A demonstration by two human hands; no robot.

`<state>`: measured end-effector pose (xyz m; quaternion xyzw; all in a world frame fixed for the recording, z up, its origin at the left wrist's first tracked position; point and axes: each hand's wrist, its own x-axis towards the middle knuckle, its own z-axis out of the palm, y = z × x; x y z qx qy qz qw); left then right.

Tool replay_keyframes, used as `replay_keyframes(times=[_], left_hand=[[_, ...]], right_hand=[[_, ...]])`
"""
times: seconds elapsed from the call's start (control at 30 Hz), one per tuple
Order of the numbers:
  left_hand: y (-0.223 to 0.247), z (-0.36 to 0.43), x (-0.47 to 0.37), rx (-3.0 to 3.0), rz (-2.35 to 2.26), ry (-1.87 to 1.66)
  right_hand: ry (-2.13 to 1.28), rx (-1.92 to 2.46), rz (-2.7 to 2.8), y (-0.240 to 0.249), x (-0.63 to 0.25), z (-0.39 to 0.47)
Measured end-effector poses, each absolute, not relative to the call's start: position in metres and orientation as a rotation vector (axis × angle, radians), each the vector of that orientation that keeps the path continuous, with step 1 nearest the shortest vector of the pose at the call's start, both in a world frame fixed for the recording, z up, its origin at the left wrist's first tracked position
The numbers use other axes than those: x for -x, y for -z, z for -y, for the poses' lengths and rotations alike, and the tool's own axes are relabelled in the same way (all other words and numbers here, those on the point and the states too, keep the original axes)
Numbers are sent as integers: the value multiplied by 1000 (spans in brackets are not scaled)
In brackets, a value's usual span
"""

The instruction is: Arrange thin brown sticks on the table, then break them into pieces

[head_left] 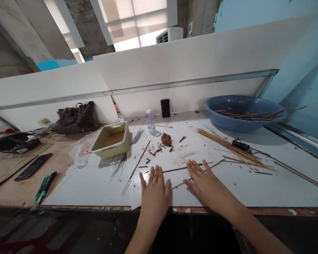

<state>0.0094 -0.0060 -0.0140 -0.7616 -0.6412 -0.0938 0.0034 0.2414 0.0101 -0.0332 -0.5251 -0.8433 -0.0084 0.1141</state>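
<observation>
My left hand (155,192) lies flat with its fingers stretched, their tips on one end of a thin brown stick (176,169). Palm down, my right hand (208,185) presses the same stick near its other end, fingers spread. A thin greyish strip (215,164) runs on the paper by the right hand, partly hidden beneath it. Beyond my hands sits a brown clay-like lump (166,139), with crumbs and small broken pieces around it. Another brown-coated stick (140,162) lies slanted to the left of my left hand.
At left are a yellow-green basin (111,148), wires (119,164), pliers (44,187) and a phone (33,167). Behind stand a bottle (150,121) and an upright phone (165,108). Thin sticks (228,144), a black-handled tool (241,145) and a blue basin (243,123) are at right.
</observation>
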Motion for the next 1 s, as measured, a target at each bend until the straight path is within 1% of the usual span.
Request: replay_keyframes(times=[0.13, 0.33, 0.57, 0.8, 1.0], left_hand=[[9, -5, -14, 2363, 2042, 327], [33, 30, 3, 2422, 1895, 306], [8, -7, -12, 2371, 2004, 311], [26, 29, 2, 2409, 1947, 260], [5, -4, -11, 2367, 2064, 261]], right_hand=[[-6, 1577, 2476, 29, -237, -23], [119, 1482, 2438, 51, -246, 10], [-82, 1580, 2481, 22, -241, -33], [20, 1460, 2450, 46, -251, 6], [-95, 1555, 2498, 28, -246, -25]])
